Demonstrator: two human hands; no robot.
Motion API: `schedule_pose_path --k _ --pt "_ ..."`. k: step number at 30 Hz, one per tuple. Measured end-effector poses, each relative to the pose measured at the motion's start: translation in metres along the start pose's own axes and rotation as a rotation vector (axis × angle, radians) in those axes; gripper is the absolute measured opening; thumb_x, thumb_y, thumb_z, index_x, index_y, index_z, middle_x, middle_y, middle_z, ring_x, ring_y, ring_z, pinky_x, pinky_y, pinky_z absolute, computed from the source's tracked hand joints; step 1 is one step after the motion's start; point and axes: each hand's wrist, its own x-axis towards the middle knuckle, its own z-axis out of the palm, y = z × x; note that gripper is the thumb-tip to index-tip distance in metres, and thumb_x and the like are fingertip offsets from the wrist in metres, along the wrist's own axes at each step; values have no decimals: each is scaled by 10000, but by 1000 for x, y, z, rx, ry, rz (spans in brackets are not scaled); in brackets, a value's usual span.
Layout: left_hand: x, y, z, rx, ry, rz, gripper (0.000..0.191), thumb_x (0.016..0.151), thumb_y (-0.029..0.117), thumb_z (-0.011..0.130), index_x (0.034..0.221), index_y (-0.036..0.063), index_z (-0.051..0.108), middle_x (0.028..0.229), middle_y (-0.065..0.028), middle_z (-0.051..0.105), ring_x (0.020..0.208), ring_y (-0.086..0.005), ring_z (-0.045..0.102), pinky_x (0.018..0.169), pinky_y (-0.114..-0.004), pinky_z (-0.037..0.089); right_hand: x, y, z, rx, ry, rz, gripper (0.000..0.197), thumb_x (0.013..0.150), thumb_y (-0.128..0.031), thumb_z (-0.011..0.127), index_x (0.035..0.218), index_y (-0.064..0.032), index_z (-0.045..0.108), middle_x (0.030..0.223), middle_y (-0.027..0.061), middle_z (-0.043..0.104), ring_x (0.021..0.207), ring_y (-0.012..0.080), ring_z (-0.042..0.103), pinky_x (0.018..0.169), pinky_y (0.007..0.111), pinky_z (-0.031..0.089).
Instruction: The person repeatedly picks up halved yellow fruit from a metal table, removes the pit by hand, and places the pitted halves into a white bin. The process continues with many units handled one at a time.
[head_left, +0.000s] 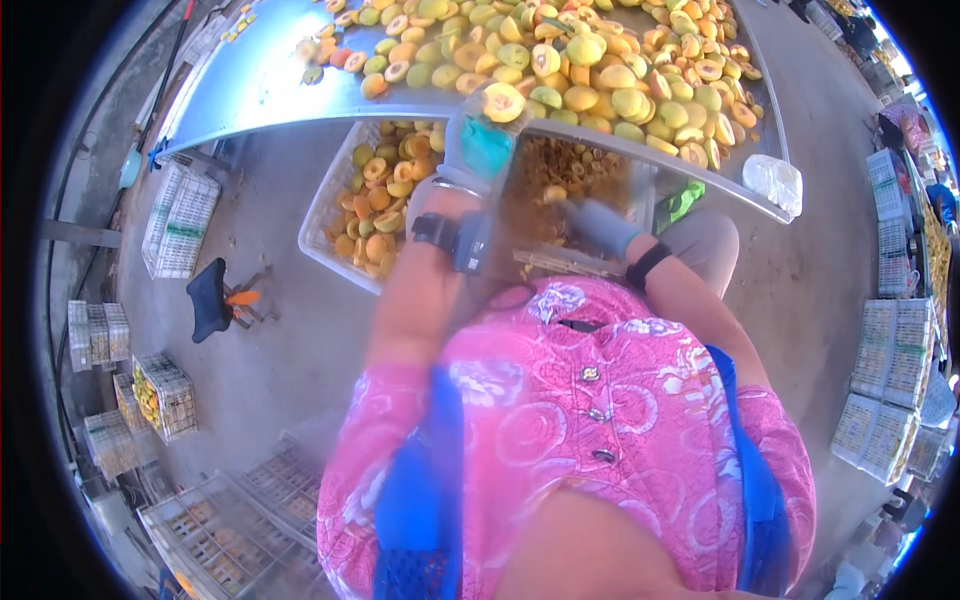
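My left hand (478, 142), in a grey glove with a teal palm, is raised at the near edge of a metal table (262, 82). Its fingers hold a halved yellow peach (503, 102), cut face up. My right hand (606, 226), in a pale glove, is blurred over a crate of brown peach pits and scraps (581, 161); whether it grips anything is unclear. Just beyond its fingers is a small yellowish piece (555, 194). On the table lies a large heap of yellow-green peaches (585, 52), many of them halved. Left of my knees, a white plastic crate (319, 225) holds pitted halves (375, 202).
A white plastic bag (772, 184) sits at the table's right corner. On the floor to the left are a small folding stool (210, 300) and stacked white crates (180, 217). More crates (889, 352) line the right side, where another person (904, 120) is visible.
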Motion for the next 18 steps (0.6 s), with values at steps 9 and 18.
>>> schedule_pose_path --k 9,18 --pt "-45 -31 -11 365 -27 -94 355 935 128 665 1253 36 538 1166 -123 615 1039 -248 636 887 -389 578 -45 -81 -53 1623 -523 -99 561 1044 -510 434 1238 8 527 687 -56 443 424 19 364 333 198 267" --pt "-75 -50 24 650 130 -50 308 962 109 628 1246 38 531 1051 -83 644 890 -183 647 757 -293 560 -40 -89 -37 1487 -260 95 485 1001 -531 529 1159 -75 572 712 -65 483 459 29 388 377 181 299"
